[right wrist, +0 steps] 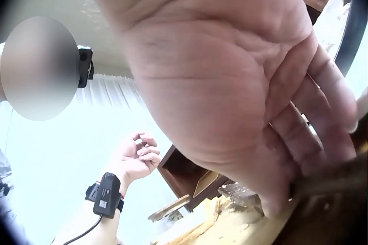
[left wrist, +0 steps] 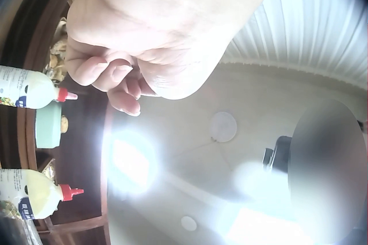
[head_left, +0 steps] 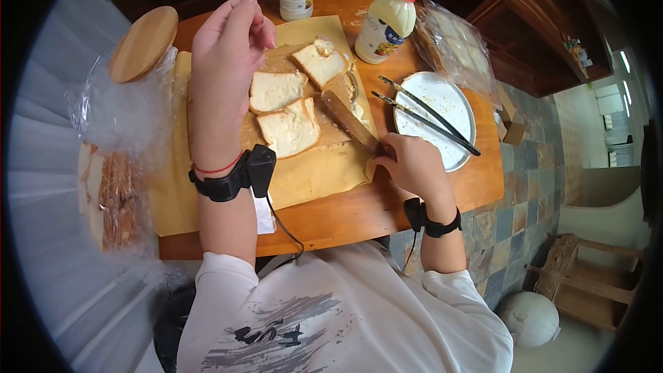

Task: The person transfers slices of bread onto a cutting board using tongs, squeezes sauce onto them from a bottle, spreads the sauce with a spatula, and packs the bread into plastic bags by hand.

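Observation:
My left hand [head_left: 224, 48] is raised above the left side of the table, its fingers loosely curled and holding nothing. My right hand [head_left: 414, 166] grips the near end of a long, flat brown strip-shaped tool [head_left: 352, 124] between thumb and fingers. The tool's far end points at three bread slices on a yellow paper sheet [head_left: 304, 183]. One slice [head_left: 321, 63] is at the back, another [head_left: 273, 91] at the left, and the third [head_left: 290, 128] nearest me. In the right wrist view, the palm [right wrist: 201, 78] fills the middle and the tool is a brown blur.
A white plate [head_left: 449, 100] with dark tongs [head_left: 442, 126] across it stands right of the paper. Two sauce bottles, one upright [head_left: 297, 0] and one red-capped [head_left: 383, 31], stand behind. Bagged bread lies back right [head_left: 459, 45] and left [head_left: 114, 193], near a round wooden board [head_left: 145, 45].

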